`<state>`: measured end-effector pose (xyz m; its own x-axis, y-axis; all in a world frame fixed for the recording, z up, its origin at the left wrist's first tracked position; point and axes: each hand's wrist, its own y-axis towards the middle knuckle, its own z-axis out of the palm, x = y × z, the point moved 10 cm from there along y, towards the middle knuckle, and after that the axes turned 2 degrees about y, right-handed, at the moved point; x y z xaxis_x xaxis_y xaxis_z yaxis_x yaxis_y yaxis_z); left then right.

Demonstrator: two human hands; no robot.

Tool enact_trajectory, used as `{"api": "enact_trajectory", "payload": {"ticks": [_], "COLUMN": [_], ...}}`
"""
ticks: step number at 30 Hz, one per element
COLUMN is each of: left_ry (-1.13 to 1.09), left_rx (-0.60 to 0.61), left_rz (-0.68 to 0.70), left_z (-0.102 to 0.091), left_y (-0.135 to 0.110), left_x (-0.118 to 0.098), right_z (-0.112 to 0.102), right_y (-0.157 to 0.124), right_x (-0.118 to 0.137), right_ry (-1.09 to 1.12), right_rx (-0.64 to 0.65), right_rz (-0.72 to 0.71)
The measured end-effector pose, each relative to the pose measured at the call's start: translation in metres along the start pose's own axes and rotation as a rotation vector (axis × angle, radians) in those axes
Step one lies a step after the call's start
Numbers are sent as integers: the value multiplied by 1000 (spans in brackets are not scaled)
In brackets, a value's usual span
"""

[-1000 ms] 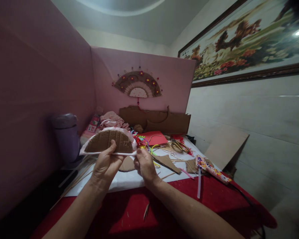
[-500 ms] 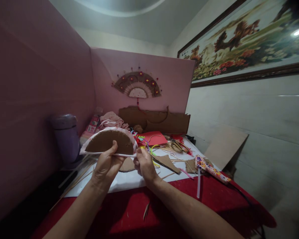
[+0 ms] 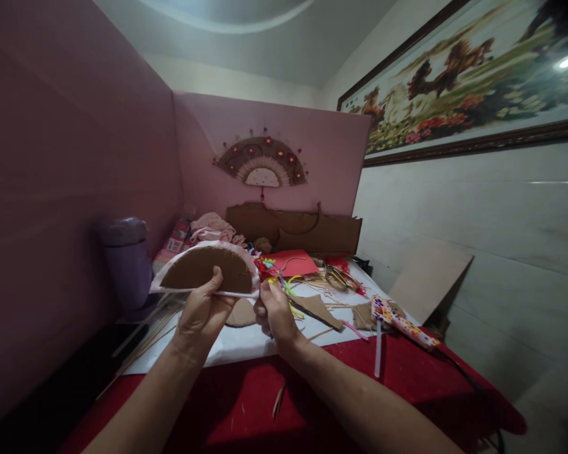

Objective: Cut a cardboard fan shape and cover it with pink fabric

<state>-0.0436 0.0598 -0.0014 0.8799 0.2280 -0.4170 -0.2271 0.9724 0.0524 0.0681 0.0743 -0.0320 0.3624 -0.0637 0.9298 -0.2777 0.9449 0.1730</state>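
Observation:
In my left hand (image 3: pixel 207 309) is a half-round piece of cardboard (image 3: pixel 206 269), brown side toward me, thumb pressed on its face. Pale pink-white cloth (image 3: pixel 158 282) wraps over its curved rim and along its straight lower edge. My right hand (image 3: pixel 277 309) is closed at the right-hand corner of this piece, thumb and fingers pinched on the cloth edge there; the fingertips are partly hidden. Just beyond my right hand lie colourful pipe cleaners (image 3: pixel 269 266). A flower-patterned glue gun (image 3: pixel 404 323) rests on the right of the table.
Scissors (image 3: pixel 336 277), red paper (image 3: pixel 291 262) and cardboard offcuts (image 3: pixel 317 309) lie on the table. A purple bin (image 3: pixel 127 268) stands at left, near crumpled pink cloth (image 3: pixel 213 226). A decorated cardboard fan (image 3: pixel 262 161) hangs on the pink panel behind. Thin sticks (image 3: pixel 146 343) lie at the left.
Hardly anything differs. My right hand has shifted very slightly at the corner, its fingers curling a little lower; the cardboard piece stays almost still in my left hand.

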Motion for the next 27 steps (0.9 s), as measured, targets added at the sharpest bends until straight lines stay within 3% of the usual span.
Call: {"api": "enact_trajectory", "payload": {"ticks": [12,19,27], "left_ry": [76,48,94], "left_rx": [31,10,51], "left_rz": [-13,-5,12], "left_z": [1,1,4], "left_y": [-2,-2,-1], "left_x": [5,3,2], "right_z": [-4,-6,-4], "right_y": [2,3,4], "right_x": [4,4,-1], "right_ry": [-26,76,-28], "right_rx": [-3,-30,0], "right_rz": [-65,-47,2]}}
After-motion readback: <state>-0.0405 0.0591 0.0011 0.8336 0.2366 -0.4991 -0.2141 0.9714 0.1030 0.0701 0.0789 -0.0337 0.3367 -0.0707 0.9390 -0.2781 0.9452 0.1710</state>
